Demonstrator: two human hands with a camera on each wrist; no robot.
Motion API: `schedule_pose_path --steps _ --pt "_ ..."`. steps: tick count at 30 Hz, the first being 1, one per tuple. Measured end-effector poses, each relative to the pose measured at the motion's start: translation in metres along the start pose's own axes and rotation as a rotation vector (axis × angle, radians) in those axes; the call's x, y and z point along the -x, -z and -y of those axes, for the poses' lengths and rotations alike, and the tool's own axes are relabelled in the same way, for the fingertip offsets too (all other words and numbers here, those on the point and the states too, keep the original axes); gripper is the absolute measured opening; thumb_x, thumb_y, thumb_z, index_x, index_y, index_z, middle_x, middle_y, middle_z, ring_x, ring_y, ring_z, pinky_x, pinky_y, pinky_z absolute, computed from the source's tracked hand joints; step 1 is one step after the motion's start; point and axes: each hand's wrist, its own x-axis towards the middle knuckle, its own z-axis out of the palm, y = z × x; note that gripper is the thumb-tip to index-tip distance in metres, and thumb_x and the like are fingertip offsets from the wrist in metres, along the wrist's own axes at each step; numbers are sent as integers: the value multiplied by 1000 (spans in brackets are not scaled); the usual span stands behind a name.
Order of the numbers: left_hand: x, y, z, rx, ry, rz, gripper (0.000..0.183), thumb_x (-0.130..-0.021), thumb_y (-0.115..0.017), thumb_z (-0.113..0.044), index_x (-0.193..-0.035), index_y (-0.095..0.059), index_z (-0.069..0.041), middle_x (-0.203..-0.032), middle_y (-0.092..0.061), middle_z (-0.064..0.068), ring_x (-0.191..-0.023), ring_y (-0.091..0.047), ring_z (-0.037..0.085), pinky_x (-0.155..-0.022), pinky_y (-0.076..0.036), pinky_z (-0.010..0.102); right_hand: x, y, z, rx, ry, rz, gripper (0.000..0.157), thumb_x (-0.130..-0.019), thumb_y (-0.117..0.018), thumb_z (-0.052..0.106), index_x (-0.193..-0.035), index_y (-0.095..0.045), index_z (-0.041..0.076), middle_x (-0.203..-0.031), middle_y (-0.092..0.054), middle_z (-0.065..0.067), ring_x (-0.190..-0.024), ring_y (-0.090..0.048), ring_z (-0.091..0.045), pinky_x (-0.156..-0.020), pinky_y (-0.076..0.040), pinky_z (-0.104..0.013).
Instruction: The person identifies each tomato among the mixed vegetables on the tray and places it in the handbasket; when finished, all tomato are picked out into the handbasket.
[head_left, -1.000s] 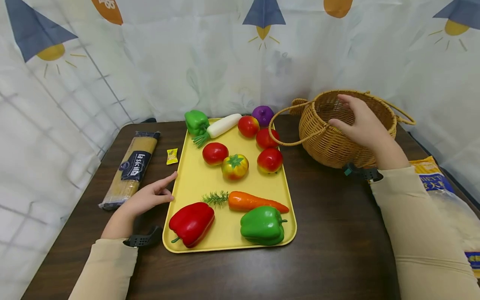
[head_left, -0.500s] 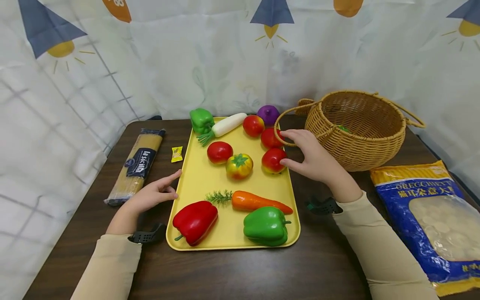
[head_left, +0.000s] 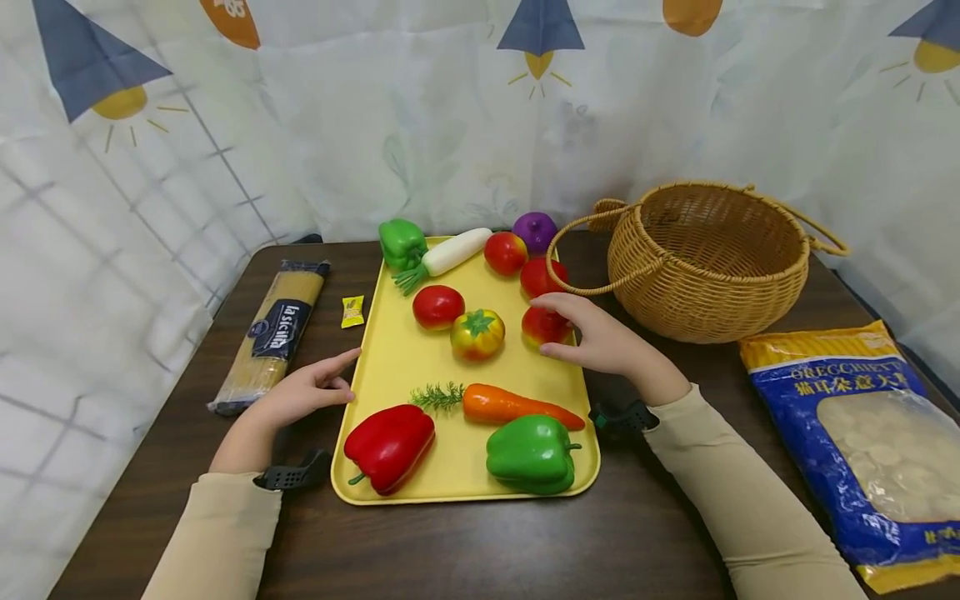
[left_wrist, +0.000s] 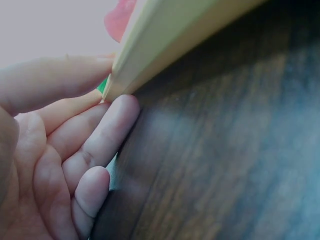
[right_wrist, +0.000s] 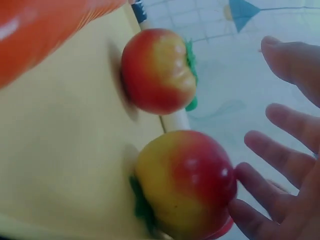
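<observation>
The tomato point(head_left: 542, 327) is seen toward three o'clock on the yellow tray point(head_left: 408, 367), twelve being the far edge in the head view. It is flanked by the spread thumb and fingers of the right hand point(head_left: 609, 338); nothing is gripped, and whether it is touched cannot be told. From it, a leaf-topped tomato point(head_left: 477, 337) is set at nine o'clock, another red tomato point(head_left: 537, 280) at twelve, and a carrot point(head_left: 510, 406) between six and seven. The wicker basket point(head_left: 701, 304) is stood off the tray, between two and three. At the tray's eight-to-nine o'clock rim, the edge is touched by the left hand point(head_left: 300, 393), index extended, thumb apart, nothing clasped.
</observation>
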Motion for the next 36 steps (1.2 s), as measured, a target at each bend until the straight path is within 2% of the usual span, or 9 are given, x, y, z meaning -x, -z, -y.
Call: schedule_pose_path --steps 8,13,23,28,32,36 --pt "1 -1 0 6 1 -4 72 -86 -60 -26 -145 -22 -11 -95 -62 11 -83 -52 20 -71 -45 28 -1 -7 -12 33 -35 4 61 -81 -68 29 -134 -43 12 -141 -38 -8 -132 -28 -27 -107 -15 -51" --pt "1 -1 1 10 -3 -2 72 -86 -60 -26 -145 -22 -11 -95 -62 11 -83 -52 20 -72 -45 28 -2 -10 -19 64 -41 2 63 -80 -68 28 -134 -43 10 -143 -34 -11 -133 -25 -29 -105 -9 -52" --pt "1 0 0 2 -11 -4 71 -86 -60 -25 -145 -22 -10 -94 -62 11 -84 -53 19 -73 -45 27 -4 -14 -34 60 -72 -21 60 -79 -69 28 -132 -46 11 -141 -35 -12 -132 -20 -32 -103 -11 -51" --pt "1 0 0 3 -10 -5 71 -86 -60 -25 -145 -22 -11 -94 -62 11 -84 -53 19 -74 -45 27 -4 -16 -36 12 -122 -12 56 -80 -69 25 -129 -45 13 -144 -30 -12 -134 -18 -35 -106 -13 -54" --pt "1 0 0 2 -5 -7 71 -86 -60 -26 -145 -22 -12 -95 -62 11 -85 -53 19 -75 -45 27 -4 -17 -35 -26 -142 -6 53 -80 -69 22 -126 -45 11 -144 -29 -12 -134 -20 -35 -106 -17 -56" --pt "1 0 1 2 -4 -4 72 -86 -60 -26 -145 -22 -12 -95 -62 11 -85 -53 19 -74 -45 28 -3 -17 -34 -11 -125 -15 51 -79 -70 21 -123 -46 10 -140 -33 -13 -131 -24 -35 -105 -20 -54"
